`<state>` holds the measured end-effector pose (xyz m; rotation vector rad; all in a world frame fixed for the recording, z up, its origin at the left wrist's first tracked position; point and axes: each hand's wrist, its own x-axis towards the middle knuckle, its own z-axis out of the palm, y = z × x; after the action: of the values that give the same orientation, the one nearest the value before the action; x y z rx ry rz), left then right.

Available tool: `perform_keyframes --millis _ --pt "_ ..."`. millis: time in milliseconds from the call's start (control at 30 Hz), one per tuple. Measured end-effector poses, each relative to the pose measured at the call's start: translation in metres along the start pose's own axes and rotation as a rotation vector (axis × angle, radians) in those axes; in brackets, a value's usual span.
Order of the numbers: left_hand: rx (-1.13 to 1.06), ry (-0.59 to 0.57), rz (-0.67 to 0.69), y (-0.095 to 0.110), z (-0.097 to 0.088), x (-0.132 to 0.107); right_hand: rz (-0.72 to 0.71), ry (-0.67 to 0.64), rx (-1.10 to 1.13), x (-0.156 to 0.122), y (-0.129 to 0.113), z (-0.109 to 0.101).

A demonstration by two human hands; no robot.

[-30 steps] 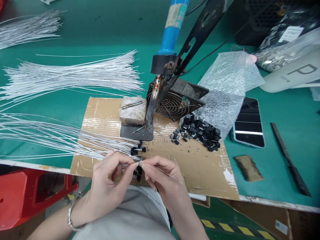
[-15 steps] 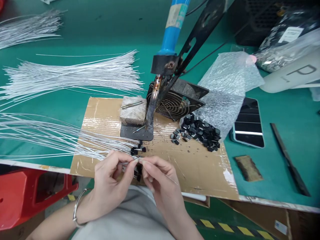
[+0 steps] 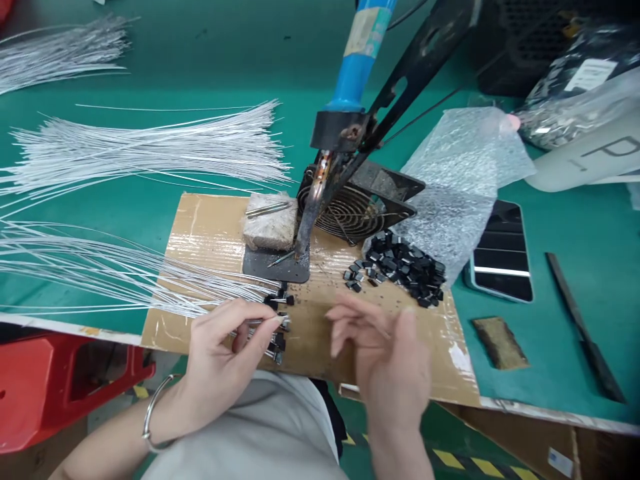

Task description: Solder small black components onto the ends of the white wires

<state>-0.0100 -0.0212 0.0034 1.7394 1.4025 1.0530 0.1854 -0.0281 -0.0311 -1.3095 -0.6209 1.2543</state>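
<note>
My left hand (image 3: 227,363) is closed, thumb and forefinger pinched on the end of a thin white wire at the cardboard's front edge. Beside those fingers lie several small black connectors (image 3: 277,343) on the ends of other white wires (image 3: 200,283), which run off to the left. My right hand (image 3: 385,360) is apart from the left, over the cardboard (image 3: 325,320), somewhat blurred, with its fingers apart and nothing visible in them. Nearest to it is a heap of small black connector pieces (image 3: 407,267).
A soldering iron (image 3: 345,87) on a black arm points down at a dark plate (image 3: 255,265) beside a whitish block (image 3: 270,230). Behind are a fan (image 3: 350,213) and bubble wrap (image 3: 450,167). A phone (image 3: 503,253), brown pad (image 3: 500,342) and dark flat tool (image 3: 585,327) lie right.
My right hand has let go at the wire end, parted from my left hand and moved right with its fingers opening. My left hand keeps its pinch. The view has shifted slightly.
</note>
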Motion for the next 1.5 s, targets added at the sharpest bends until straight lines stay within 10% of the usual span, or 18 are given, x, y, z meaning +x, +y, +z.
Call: perform_keyframes --millis 100,233,733,1500 --pt "0.003 0.007 -0.022 0.001 0.000 0.002 -0.283 0.305 -0.531 0.021 0.001 -0.026" --pt "-0.021 0.029 -0.071 0.003 -0.001 0.002 -0.478 0.229 -0.954 0.038 0.007 -0.038" --pt "-0.129 -0.009 -0.135 0.008 -0.005 0.008 -0.930 0.123 -1.190 0.042 0.008 -0.035" --pt "-0.149 -0.038 -0.290 0.002 -0.005 0.007 -0.852 0.094 -1.113 0.038 0.011 -0.028"
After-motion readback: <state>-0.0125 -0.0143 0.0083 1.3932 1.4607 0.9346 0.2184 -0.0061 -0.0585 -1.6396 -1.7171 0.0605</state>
